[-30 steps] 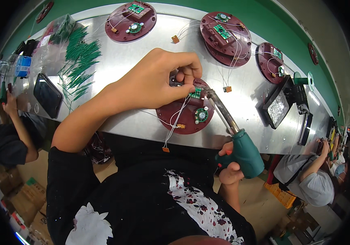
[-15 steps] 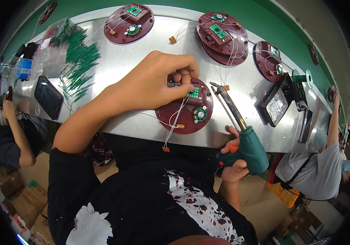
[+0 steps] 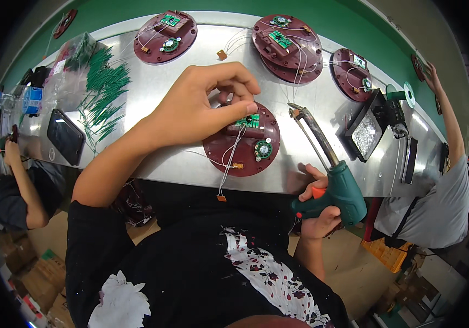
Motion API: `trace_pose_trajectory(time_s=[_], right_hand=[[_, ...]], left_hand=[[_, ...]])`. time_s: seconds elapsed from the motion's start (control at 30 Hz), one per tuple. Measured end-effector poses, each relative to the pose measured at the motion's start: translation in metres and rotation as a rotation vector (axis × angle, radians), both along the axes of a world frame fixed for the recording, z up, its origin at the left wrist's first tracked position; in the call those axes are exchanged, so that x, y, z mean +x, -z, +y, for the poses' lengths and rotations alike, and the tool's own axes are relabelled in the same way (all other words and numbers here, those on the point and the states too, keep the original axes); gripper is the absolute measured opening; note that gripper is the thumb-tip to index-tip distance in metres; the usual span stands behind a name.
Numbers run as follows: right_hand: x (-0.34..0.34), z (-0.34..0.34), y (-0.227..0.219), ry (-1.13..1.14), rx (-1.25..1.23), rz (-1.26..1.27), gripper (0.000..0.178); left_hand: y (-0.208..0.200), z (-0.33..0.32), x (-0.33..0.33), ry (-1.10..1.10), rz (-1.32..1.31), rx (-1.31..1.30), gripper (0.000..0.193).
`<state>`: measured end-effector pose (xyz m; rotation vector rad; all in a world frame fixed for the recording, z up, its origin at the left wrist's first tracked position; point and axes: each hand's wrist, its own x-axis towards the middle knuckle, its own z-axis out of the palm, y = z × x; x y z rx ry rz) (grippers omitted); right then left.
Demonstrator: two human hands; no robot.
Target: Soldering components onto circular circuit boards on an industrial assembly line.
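A round maroon disc lies on the metal bench before me, carrying a green circuit board, a small round speaker and thin white wires. My left hand hovers over the circuit board from the left, fingers curled and thumb close to the board. Whatever it pinches is hidden or too small to tell. Wrapped round the grip of a green soldering gun is my right hand, with fingers by the orange trigger. The gun's dark tip points up and left, apart from the disc.
More wired maroon discs stand along the bench's far side, some stacked. Green wires and a dark phone lie left. To the right are a black tray and a green spool. Co-workers sit both sides.
The soldering gun's tip has drawn a little to the right, away from the disc. My left thumb has lifted slightly off the circuit board. The right-hand co-worker's arm has reached farther up.
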<state>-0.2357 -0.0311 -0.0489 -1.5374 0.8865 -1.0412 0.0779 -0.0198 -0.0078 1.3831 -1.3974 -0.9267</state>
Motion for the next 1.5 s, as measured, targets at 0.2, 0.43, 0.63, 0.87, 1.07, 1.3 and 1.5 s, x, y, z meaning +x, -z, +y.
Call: trace_pose_trajectory(time_s=[0.2, 0.43, 0.63, 0.87, 1.07, 1.3, 1.5], right_hand=[[-0.001, -0.003, 0.0, 0.04, -0.004, -0.087, 0.084], [0.001, -0.002, -0.009, 0.048, 0.013, -0.057, 0.087], [-0.002, 0.0, -0.023, 0.031, 0.025, 0.078, 0.098], [-0.007, -0.001, -0.011, -0.06, 0.064, 0.097, 0.097], [-0.011, -0.002, -0.004, -0.131, 0.073, 0.052, 0.08], [-0.009, 0.0, 0.0, -0.079, 0.052, 0.029, 0.075], [-0.009, -0.004, 0.0, -0.094, 0.05, 0.032, 0.078]], left_hand=[[0.013, -0.003, -0.016, -0.013, 0.009, -0.08, 0.014], [0.019, -0.001, -0.027, -0.046, -0.186, -0.121, 0.012], [0.023, 0.001, -0.028, -0.083, -0.182, -0.057, 0.014], [0.015, 0.002, -0.028, -0.038, -0.235, -0.02, 0.016], [0.016, 0.0, -0.028, -0.041, -0.225, -0.018, 0.018], [0.015, 0.0, -0.03, -0.046, -0.182, 0.032, 0.019], [0.015, -0.001, -0.029, -0.035, -0.227, 0.008, 0.019]])
